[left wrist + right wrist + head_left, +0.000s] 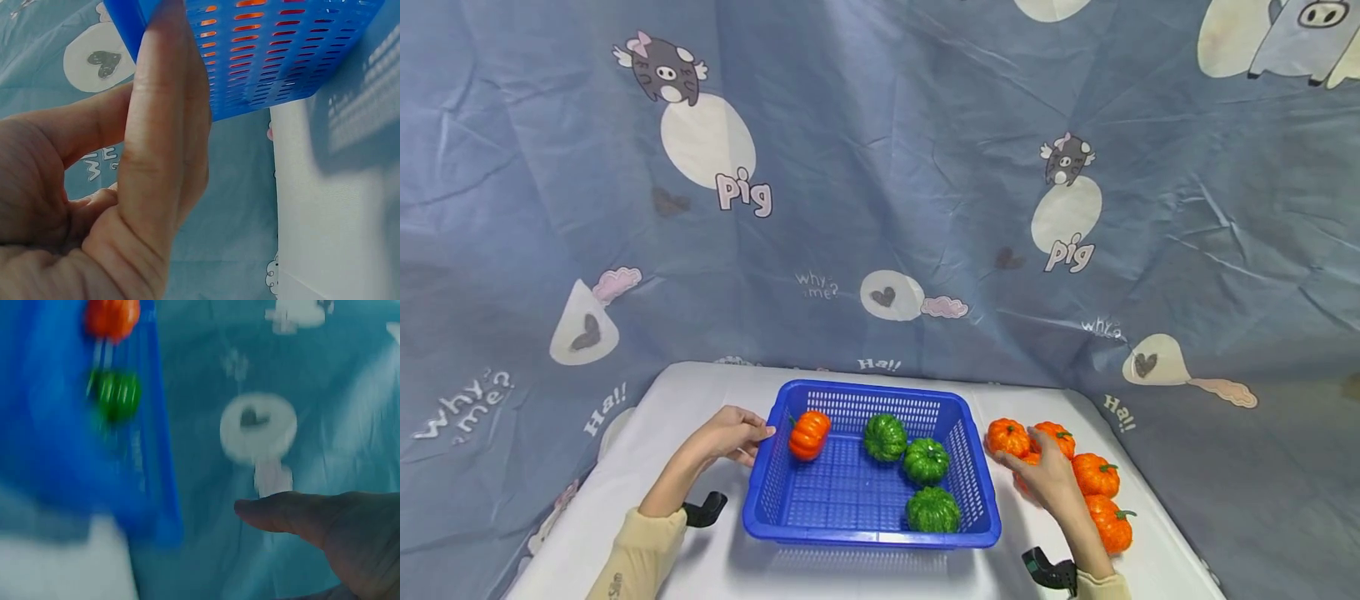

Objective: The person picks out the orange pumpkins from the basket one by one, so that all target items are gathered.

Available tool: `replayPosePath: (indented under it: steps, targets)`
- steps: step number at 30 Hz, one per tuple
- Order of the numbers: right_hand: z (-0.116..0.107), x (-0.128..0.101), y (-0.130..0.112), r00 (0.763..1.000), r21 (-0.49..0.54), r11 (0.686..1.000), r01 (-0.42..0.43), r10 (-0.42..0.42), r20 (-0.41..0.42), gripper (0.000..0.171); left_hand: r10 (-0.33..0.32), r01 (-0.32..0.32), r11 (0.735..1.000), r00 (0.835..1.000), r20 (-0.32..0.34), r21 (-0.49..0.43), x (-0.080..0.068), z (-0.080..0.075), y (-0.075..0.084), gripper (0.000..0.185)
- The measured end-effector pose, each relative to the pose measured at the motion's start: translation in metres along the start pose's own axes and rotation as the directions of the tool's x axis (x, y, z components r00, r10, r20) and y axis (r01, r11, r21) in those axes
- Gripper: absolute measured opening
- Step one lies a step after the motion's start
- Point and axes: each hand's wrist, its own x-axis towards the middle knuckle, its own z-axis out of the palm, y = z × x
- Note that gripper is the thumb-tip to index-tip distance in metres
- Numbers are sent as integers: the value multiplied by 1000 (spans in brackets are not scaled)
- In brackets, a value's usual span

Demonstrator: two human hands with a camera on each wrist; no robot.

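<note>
Blue basket (850, 525) sits mid-table on the white table (685, 400), seen from the head camera. Holds one orange pumpkin (808, 434) at its far left corner and three green pumpkins (926, 461) toward the right side. Left hand (733, 433) rests against the basket's far left rim, fingers fairly straight and touching the edge — not visibly curled round it. Right hand (1045, 477) hovers to the right of the basket over a cluster of loose orange pumpkins (1095, 475), fingers spread and relaxed; cannot tell whether it has hold of one beneath the palm. Pig-print blue cloth (880, 208) hangs behind and around the table.

Left wrist view: fingers (165, 125) lie extended along the basket's slotted blue wall (281, 56), orange showing through the slots; white tabletop to the right.

Right wrist view — heavily blurred: thumb (281, 512) extended in open air, nothing gripped that can be seen; basket edge (150, 456) to the left with orange and green blobs inside.
</note>
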Motion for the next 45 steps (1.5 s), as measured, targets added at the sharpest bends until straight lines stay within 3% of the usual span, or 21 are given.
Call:
replayPosePath:
  steps: [7, 12, 18, 21, 27, 32, 37, 45]
  targets:
    - [37, 6, -66, 977, 56, 983, 174, -180, 112, 76, 8, -8, 1000, 1000, 10, -3, -1, 1, -3, 35]
    - [69, 10, -106, 925, 104, 956, 274, -292, 245, 73, 13, -13, 1000, 1000, 8, -2, 0, 2, -4, 33]
    - [112, 19, -138, 867, 153, 940, 306, -341, 363, 68, 22, -22, 1000, 1000, 15, -7, 2, 4, -3, 35]
    - [130, 25, -150, 859, 160, 942, 296, -336, 386, 67, 22, -23, 1000, 1000, 20, 6, 1, 6, -2, 38]
    - [154, 38, -169, 866, 172, 949, 264, -311, 390, 65, 16, -16, 1000, 1000, 12, 19, 2, 6, 0, 36]
    - [177, 46, -181, 876, 181, 944, 276, -325, 355, 63, 18, -18, 1000, 1000, 14, 5, 1, 4, 1, 35]
    - [196, 50, -188, 867, 184, 937, 298, -346, 360, 60, 8, -8, 1000, 1000, -1, 2, 0, 2, -1, 35]
    - [194, 47, -186, 845, 147, 929, 340, -371, 386, 44, 11, -11, 1000, 1000, -8, -7, -2, -1, -1, 36]
